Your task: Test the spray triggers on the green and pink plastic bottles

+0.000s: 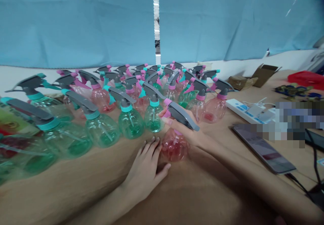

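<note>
A pink spray bottle (pixel 175 148) with a grey trigger head stands on the table in front of me. My right hand (pixel 186 128) is closed around its neck, just under the grey lever. Flat on the tabletop, to the left of that bottle, lies my left hand (pixel 148 166) with its fingers spread and nothing in it. Its thumb points toward the bottle's base; whether it touches cannot be made out. Closest beyond my hands are a green spray bottle (pixel 153 118) and another green spray bottle (pixel 131 125).
Several more pink and green spray bottles crowd the table's back and left. At the right lie a white power strip (pixel 240 110), a phone (pixel 263 149) with a cable, and a red bag (pixel 307 79). An open cardboard box (pixel 265 75) sits near the blue curtain (pixel 76 22).
</note>
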A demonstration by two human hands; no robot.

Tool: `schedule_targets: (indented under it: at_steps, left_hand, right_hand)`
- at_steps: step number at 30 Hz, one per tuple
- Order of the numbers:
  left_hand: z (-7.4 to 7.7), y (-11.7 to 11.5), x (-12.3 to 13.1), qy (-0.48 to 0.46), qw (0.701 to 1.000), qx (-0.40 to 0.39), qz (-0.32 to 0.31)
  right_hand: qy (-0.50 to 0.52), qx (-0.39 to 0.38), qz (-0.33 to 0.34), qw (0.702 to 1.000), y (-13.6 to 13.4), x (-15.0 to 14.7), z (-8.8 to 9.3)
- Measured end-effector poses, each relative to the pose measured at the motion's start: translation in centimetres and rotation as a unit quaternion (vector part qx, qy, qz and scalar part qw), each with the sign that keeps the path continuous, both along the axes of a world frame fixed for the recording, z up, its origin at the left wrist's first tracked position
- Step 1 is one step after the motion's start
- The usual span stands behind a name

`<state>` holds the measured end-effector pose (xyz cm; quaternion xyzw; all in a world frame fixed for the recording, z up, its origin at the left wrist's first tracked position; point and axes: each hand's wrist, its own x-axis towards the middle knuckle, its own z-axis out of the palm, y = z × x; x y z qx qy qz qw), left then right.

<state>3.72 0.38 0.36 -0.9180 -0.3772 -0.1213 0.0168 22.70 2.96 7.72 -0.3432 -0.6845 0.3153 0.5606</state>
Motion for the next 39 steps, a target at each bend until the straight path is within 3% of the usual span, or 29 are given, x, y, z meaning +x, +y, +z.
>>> schedule_targets:
  at_steps: [20,30,39]
  left_hand:
    - [-0.2,0.0,-0.1,-0.001,1.000,0.017,0.002]
    - [-0.3,0.1,-0.1,-0.024,1.000,0.006,-0.003]
    - [-0.4,0.1,-0.1,-0.014,1.000,0.016,-0.005]
  right_hand:
    - [-0.023,-0.008,-0.005,1.000,-0.3,-0.1,0.5]
    - [-0.007,-0.003,0.006,1.000,0.0,0.0,0.0]
    - [-0.041,-0.007,0.002,0.999,-0.5,-0.2,1.4]
